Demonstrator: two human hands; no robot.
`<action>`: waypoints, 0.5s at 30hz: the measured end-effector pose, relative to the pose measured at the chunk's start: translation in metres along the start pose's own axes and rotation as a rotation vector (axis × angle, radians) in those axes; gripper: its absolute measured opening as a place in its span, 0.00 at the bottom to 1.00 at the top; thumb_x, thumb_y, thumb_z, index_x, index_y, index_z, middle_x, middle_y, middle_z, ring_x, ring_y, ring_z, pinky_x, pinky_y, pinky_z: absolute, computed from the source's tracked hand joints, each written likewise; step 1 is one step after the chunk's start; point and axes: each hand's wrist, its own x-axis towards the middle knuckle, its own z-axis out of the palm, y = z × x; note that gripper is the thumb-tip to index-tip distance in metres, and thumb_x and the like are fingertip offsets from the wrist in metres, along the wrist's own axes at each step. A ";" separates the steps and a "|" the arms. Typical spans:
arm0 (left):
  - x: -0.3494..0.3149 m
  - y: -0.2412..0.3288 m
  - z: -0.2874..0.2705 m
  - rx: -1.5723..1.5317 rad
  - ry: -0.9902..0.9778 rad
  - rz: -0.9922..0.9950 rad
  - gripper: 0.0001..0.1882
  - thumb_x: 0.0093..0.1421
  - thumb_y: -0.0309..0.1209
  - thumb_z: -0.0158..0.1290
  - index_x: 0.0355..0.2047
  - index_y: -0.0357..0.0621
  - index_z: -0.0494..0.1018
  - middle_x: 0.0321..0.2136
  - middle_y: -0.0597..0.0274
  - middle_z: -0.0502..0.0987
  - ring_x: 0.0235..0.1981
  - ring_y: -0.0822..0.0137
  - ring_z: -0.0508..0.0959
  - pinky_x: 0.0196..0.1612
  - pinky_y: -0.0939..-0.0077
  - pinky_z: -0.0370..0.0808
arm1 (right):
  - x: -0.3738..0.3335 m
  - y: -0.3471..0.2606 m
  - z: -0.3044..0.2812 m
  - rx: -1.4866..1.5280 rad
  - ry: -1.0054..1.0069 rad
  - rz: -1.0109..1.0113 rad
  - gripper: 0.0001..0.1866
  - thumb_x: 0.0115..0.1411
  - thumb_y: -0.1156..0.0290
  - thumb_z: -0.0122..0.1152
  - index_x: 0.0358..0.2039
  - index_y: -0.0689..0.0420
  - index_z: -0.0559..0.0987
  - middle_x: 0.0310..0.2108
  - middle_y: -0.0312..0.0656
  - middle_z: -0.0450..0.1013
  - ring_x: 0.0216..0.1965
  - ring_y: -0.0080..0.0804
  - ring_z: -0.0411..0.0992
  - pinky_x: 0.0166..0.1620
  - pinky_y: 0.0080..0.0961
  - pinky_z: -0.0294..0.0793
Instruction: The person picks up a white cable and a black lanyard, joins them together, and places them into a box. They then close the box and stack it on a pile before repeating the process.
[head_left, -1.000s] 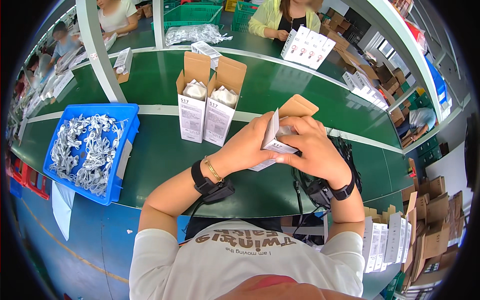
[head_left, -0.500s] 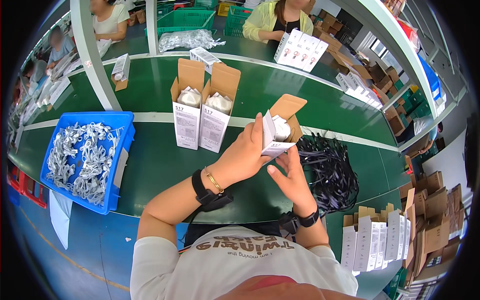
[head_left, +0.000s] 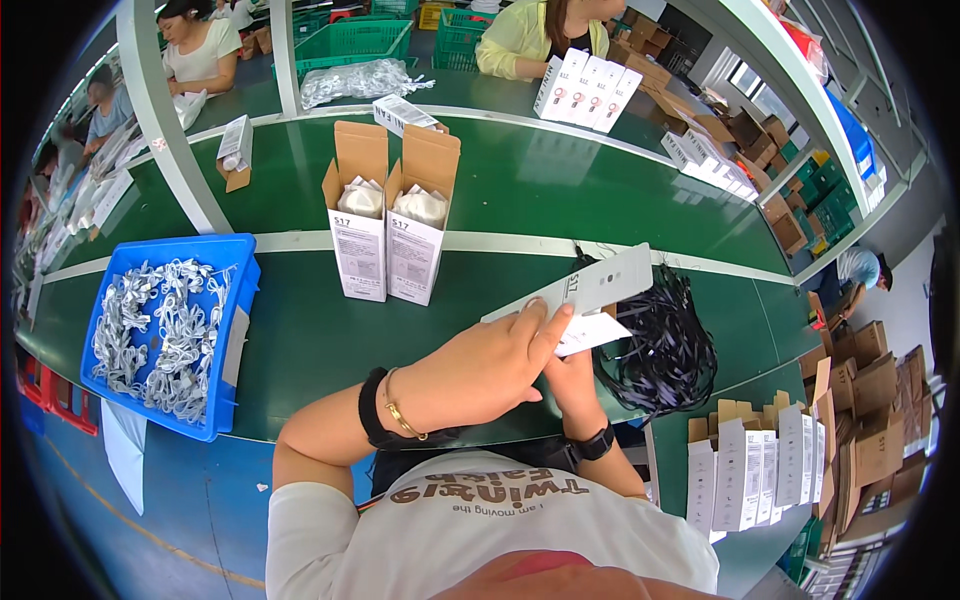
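Tipped over since the frame 0.5 s ago, when its open mouth faced upward, the long white cardboard box (head_left: 615, 278) now slants across the centre right of the frame, a printed long face toward the viewer. Left hand (head_left: 485, 368): extended fingers lie on the box, the index and middle fingertips slightly apart; whether the thumb pinches cannot be told. Right hand (head_left: 570, 382): held beneath the box; its fingers are hidden, so their state cannot be told. Just beyond the box, at centre right, lies a tangled heap of thin black straps (head_left: 668, 345) on the green worktop (head_left: 300, 375). At upper centre, 2 upright white boxes with raised brown flaps, a left box (head_left: 358, 258) and a right box (head_left: 414, 262), stand side by side, each showing white contents at its mouth. At left, a rectangular blue plastic tray (head_left: 222, 400) holds bundled white cables (head_left: 180, 350). At lower right, white cardboard boxes (head_left: 738, 478) stand in a row.
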 end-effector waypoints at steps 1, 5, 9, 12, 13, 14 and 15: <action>-0.003 0.002 -0.003 -0.008 -0.038 -0.003 0.47 0.47 0.32 0.62 0.60 0.24 0.48 0.54 0.33 0.60 0.49 0.43 0.70 0.47 0.62 0.72 | -0.003 0.004 0.001 -0.001 0.001 0.003 0.23 0.55 0.77 0.61 0.51 0.63 0.67 0.45 0.41 0.71 0.46 0.29 0.70 0.49 0.27 0.70; -0.002 0.007 -0.012 -0.045 -0.136 0.081 0.43 0.47 0.34 0.62 0.58 0.26 0.54 0.54 0.33 0.61 0.50 0.45 0.70 0.48 0.62 0.71 | -0.012 0.011 -0.006 0.010 0.020 0.042 0.23 0.54 0.77 0.61 0.50 0.63 0.69 0.45 0.41 0.71 0.46 0.29 0.70 0.49 0.27 0.69; -0.002 0.009 -0.021 -0.102 -0.199 0.238 0.40 0.46 0.34 0.63 0.57 0.31 0.58 0.55 0.37 0.61 0.50 0.46 0.69 0.49 0.60 0.70 | -0.016 0.006 -0.018 0.155 0.033 0.043 0.29 0.53 0.75 0.64 0.54 0.63 0.65 0.45 0.41 0.71 0.47 0.29 0.70 0.50 0.26 0.69; -0.002 0.016 -0.032 -0.118 -0.240 0.219 0.39 0.44 0.36 0.63 0.56 0.38 0.61 0.56 0.43 0.61 0.51 0.48 0.69 0.51 0.60 0.68 | -0.029 -0.009 -0.043 0.190 0.132 0.080 0.37 0.50 0.75 0.66 0.59 0.60 0.60 0.51 0.41 0.66 0.53 0.31 0.66 0.54 0.29 0.66; -0.002 0.019 -0.036 -0.109 -0.245 0.214 0.39 0.43 0.35 0.63 0.56 0.39 0.62 0.56 0.45 0.62 0.51 0.48 0.69 0.51 0.60 0.68 | -0.035 -0.022 -0.057 0.023 0.214 -0.040 0.39 0.48 0.75 0.67 0.60 0.60 0.59 0.53 0.41 0.65 0.54 0.32 0.64 0.55 0.30 0.64; -0.003 0.023 -0.045 -0.084 -0.242 0.196 0.38 0.42 0.33 0.64 0.55 0.40 0.63 0.55 0.46 0.63 0.51 0.48 0.69 0.51 0.60 0.68 | -0.039 -0.041 -0.066 -0.142 0.275 -0.164 0.42 0.46 0.75 0.69 0.60 0.60 0.58 0.54 0.42 0.63 0.55 0.32 0.63 0.56 0.31 0.63; -0.006 0.024 -0.050 -0.058 -0.231 0.159 0.38 0.41 0.32 0.64 0.54 0.40 0.64 0.55 0.47 0.63 0.51 0.48 0.69 0.51 0.60 0.68 | -0.041 -0.057 -0.072 -0.306 0.313 -0.280 0.44 0.44 0.74 0.71 0.61 0.60 0.57 0.56 0.42 0.61 0.57 0.32 0.61 0.57 0.32 0.62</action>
